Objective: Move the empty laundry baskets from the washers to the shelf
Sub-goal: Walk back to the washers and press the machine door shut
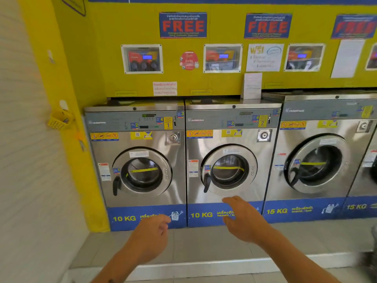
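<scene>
Straight ahead at twelve o'clock, washer 1 (138, 160) and washer 2 (230, 160) stand side by side on the tiled floor (204, 242). The left hand (152, 234) hovers before washer 1's blue base, fingers (163, 221) loosely curled, holding nothing. The right hand (242, 219) reaches toward washer 2, fingers relaxed and narrow, empty. A small yellow basket (59, 119) hangs on the wall at ten o'clock.

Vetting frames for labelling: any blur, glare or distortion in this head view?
Head view: wide-angle bending tilts the third washer; motion blur smears the rightmost FREE sign and the left wall; soft glare on washer 2, on its steel front; left hand and right hand fairly sharp; lighting even, no hard shadows.
</scene>
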The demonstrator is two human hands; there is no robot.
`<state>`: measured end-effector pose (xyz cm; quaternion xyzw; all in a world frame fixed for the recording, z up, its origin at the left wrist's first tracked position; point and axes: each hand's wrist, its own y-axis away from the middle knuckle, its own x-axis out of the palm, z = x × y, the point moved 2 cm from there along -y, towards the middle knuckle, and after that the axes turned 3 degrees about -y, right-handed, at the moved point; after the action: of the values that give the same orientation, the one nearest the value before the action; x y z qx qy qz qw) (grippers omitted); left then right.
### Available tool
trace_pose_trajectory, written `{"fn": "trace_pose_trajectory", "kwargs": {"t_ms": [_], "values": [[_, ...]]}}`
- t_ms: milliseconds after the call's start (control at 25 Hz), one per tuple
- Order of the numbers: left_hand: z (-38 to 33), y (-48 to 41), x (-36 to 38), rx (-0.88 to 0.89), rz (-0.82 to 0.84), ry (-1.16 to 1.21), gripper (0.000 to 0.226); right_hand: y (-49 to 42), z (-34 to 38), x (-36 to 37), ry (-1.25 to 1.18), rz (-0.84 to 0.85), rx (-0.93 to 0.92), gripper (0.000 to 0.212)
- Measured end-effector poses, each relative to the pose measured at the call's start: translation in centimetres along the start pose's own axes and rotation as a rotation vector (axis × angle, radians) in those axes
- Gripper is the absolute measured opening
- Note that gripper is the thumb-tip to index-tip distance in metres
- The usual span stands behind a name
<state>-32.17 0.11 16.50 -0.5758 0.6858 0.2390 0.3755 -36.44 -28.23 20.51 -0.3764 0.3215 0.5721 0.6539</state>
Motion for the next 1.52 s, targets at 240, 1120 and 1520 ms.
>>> {"fn": "trace_pose_trajectory", "kwargs": {"t_ms": [240, 1120, 1520], "values": [[-0.1, -15.3, 5.0, 0.039, 0.061, 0.15, 0.032, -12.5, -6.5, 1.0, 0.042, 0.005, 0.035, 0.058], [-12.8, -61.9, 26.2, 0.086, 0.033, -0.208, 0.079, -58.4, -28.4, -1.3, 0.387, 0.08, -0.168, 0.08], [-11.8, -62.5, 29.0, 0.055, -0.006, -0.118, 0.09, -60.7, -32.5, 1.8, 0.342, 0.038, -0.267, 0.09]]}}
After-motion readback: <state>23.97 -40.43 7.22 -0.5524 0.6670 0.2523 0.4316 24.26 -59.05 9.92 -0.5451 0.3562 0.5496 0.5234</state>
